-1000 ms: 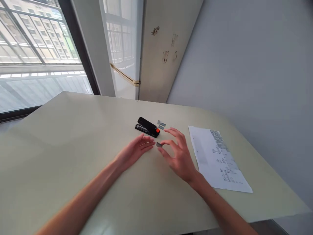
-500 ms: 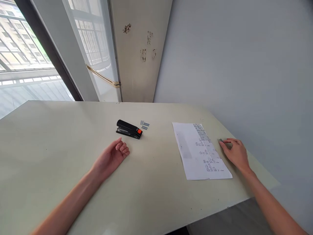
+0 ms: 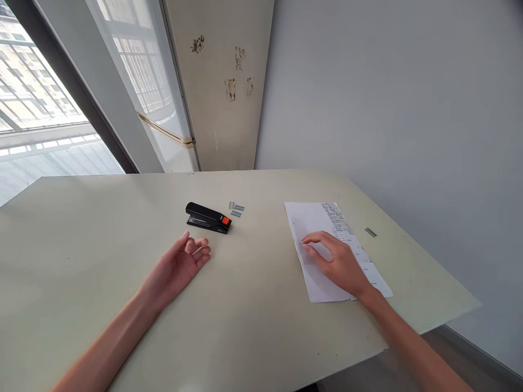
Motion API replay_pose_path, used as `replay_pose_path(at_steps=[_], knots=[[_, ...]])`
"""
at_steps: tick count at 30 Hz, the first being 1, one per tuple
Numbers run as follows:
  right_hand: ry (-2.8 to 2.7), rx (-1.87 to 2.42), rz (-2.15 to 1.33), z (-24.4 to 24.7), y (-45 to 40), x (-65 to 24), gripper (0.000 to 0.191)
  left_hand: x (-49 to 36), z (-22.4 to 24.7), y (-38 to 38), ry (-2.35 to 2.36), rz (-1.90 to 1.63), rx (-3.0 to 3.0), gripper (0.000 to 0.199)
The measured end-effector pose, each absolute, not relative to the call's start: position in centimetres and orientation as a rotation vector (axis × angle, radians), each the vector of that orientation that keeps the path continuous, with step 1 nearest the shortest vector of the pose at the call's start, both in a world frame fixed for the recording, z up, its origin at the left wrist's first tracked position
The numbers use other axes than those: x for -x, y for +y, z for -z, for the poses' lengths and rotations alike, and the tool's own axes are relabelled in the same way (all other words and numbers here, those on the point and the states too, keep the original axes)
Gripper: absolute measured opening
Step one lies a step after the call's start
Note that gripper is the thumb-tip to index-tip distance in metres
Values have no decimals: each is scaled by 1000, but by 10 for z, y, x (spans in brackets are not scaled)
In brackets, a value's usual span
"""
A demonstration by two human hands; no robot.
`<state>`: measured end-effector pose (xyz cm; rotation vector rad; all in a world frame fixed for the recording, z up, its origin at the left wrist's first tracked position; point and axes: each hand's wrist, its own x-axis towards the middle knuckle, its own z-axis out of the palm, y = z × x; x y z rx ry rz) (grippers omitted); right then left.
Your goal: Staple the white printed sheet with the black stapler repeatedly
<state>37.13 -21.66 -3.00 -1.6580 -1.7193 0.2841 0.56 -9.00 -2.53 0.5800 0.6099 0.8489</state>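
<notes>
A black stapler (image 3: 208, 218) with a red-orange button lies just beyond my left hand (image 3: 180, 269). That hand rests palm up on the table, its fingers loosely curled and holding nothing. Over the printed paper sheets (image 3: 302, 283) hovers my right hand (image 3: 337, 264), thumb and forefinger apart with nothing between them; whether it touches the paper I cannot tell. Several small strips of staples (image 3: 236, 214) lie beside the stapler's right end. One more staple strip (image 3: 371, 232) sits on the table to the right of the paper.
The pale table (image 3: 253, 326) has its right and front edges close to my right arm. A grey wall (image 3: 388, 109) rises along the right. Behind the table stand a cabinet panel with a gold handle (image 3: 165, 130) and a window (image 3: 36, 87).
My right hand has let go of the staple strip right of the paper and moved left over the sheets. My left hand's fingers have uncurled slightly. The view has shifted a little.
</notes>
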Motion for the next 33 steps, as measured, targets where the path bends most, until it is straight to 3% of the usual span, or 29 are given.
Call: replay_pose_path(at_steps=[3, 10, 17, 27, 33], knots=[[-1787, 1559, -385, 26, -190, -353, 19, -7, 25, -93, 570, -741, -750, 27], [-1666, 1555, -461, 41, -166, -348, 19, -6, 31, -94, 443, -653, -874, 48], [-1757, 1524, -450, 47, -171, -341, 20, -6, 27, -90, 494, -652, -901, 52], [-1784, 1469, -399, 46, -175, -339, 17, 2, 21, -82, 646, -787, -778, 33], [-1713, 1434, -309, 45, -174, -344, 13, 2, 19, -81, 738, -892, -605, 10]])
